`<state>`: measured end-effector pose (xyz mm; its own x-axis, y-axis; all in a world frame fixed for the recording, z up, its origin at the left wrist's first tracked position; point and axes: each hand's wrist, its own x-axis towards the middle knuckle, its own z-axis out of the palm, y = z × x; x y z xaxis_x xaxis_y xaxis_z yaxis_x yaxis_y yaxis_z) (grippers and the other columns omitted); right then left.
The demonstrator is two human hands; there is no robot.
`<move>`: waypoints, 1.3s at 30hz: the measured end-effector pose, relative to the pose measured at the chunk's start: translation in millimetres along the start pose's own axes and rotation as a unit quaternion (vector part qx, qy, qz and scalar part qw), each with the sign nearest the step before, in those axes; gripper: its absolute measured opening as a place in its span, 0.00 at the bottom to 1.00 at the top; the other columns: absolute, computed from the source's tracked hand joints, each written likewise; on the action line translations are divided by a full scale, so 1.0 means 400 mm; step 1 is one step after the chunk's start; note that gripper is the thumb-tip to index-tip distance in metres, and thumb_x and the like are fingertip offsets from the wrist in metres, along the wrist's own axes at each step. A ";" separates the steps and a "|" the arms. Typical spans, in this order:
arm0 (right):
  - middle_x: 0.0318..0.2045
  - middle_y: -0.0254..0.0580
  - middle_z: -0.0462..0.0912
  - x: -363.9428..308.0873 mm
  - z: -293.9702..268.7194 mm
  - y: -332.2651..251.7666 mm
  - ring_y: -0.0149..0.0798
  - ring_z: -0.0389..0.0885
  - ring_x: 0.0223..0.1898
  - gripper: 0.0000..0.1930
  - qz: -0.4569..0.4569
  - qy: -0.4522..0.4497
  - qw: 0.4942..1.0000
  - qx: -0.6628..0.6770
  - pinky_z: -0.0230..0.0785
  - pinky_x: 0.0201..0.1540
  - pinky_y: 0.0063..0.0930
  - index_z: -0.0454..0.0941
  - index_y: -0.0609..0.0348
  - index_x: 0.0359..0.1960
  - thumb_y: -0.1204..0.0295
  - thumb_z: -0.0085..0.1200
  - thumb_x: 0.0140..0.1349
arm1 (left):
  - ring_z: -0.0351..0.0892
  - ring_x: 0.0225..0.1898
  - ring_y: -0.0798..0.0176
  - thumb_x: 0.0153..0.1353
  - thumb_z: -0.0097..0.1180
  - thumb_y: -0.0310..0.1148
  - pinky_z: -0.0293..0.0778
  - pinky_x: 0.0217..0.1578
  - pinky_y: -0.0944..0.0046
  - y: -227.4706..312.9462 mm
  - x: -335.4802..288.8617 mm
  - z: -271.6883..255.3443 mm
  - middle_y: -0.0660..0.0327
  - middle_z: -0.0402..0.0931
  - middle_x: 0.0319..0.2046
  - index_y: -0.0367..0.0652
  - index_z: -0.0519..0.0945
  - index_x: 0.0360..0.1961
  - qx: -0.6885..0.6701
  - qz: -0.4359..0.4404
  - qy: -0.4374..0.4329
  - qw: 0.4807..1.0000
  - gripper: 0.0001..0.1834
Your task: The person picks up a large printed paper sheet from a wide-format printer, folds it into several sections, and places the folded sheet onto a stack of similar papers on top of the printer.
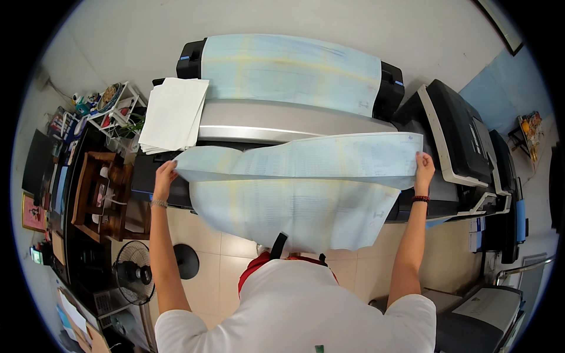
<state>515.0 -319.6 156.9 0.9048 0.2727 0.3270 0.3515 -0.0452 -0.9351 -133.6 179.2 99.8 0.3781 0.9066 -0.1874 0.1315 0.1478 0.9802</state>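
A wide, pale blue printed sheet [294, 160] with faint yellow bands stretches between my two hands in front of a large-format printer [282, 120]. My left hand [165, 172] pinches its left end. At the right end, my right hand [424, 167] grips the edge between thumb and fingers. Below the raised part, a further stretch of similar paper [288, 212] hangs down toward my waist; where the two join is hard to make out. More of the same printed paper [288, 67] lies over the top of the printer.
White sheets [174, 115] are stacked on the printer's left. A black and white machine [462, 132] stands at the right. On the left are a wooden chair [97, 197], a fan [134, 273] and a white rack [120, 112]. A grey machine [482, 317] sits at lower right.
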 end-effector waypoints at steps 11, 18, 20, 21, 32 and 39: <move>0.36 0.35 0.84 -0.094 0.047 -0.079 0.23 0.77 0.36 0.07 0.050 -0.004 0.985 0.167 0.67 0.42 0.16 0.76 0.63 0.41 0.76 0.57 0.64 | 0.62 0.31 0.80 0.70 0.51 0.37 0.60 0.34 0.76 0.107 -0.129 -0.116 0.75 0.70 0.30 0.40 0.77 0.36 -0.083 0.249 0.176 0.949 0.11; 0.35 0.33 0.84 -0.200 0.042 -0.031 0.21 0.77 0.36 0.05 0.075 -0.005 0.983 0.168 0.67 0.43 0.15 0.77 0.62 0.40 0.78 0.57 0.63 | 0.59 0.30 0.79 0.71 0.50 0.39 0.58 0.33 0.76 0.056 -0.238 -0.143 0.75 0.67 0.27 0.40 0.75 0.32 0.052 0.257 0.224 0.939 0.14; 0.34 0.32 0.84 -0.242 0.065 0.037 0.20 0.77 0.35 0.06 0.079 -0.020 0.986 0.144 0.67 0.41 0.14 0.77 0.62 0.40 0.77 0.58 0.62 | 0.55 0.26 0.79 0.69 0.53 0.39 0.56 0.28 0.76 -0.024 -0.235 -0.155 0.76 0.62 0.23 0.42 0.75 0.28 0.053 0.230 0.249 0.939 0.14; 0.33 0.31 0.83 -0.260 0.074 0.073 0.20 0.77 0.34 0.06 0.096 -0.029 0.987 0.125 0.67 0.40 0.14 0.77 0.62 0.40 0.78 0.59 0.62 | 0.55 0.25 0.79 0.69 0.54 0.39 0.56 0.27 0.75 -0.055 -0.232 -0.152 0.76 0.63 0.21 0.42 0.75 0.28 0.052 0.188 0.240 0.951 0.14; 0.21 0.40 0.83 -0.342 0.201 0.288 0.32 0.80 0.22 0.11 0.077 -0.005 0.978 -0.192 0.71 0.29 0.27 0.80 0.64 0.36 0.75 0.65 0.53 | 0.73 0.25 0.69 0.59 0.63 0.43 0.70 0.30 0.64 -0.370 -0.052 -0.247 0.61 0.78 0.21 0.35 0.83 0.30 0.345 -0.028 0.196 0.917 0.18; 0.23 0.44 0.83 -0.281 0.213 0.283 0.39 0.82 0.25 0.12 0.106 0.010 0.963 -0.248 0.73 0.31 0.33 0.82 0.57 0.39 0.76 0.65 0.52 | 0.82 0.37 0.55 0.58 0.63 0.39 0.75 0.41 0.59 -0.319 0.076 -0.162 0.54 0.82 0.35 0.40 0.79 0.40 0.359 0.099 0.247 0.895 0.15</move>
<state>432.7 -273.6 2.6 0.9715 0.1888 0.1436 0.2260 -0.5532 -0.8018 -198.4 213.4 -27.1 0.0309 0.9773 0.2095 0.7285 -0.1656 0.6647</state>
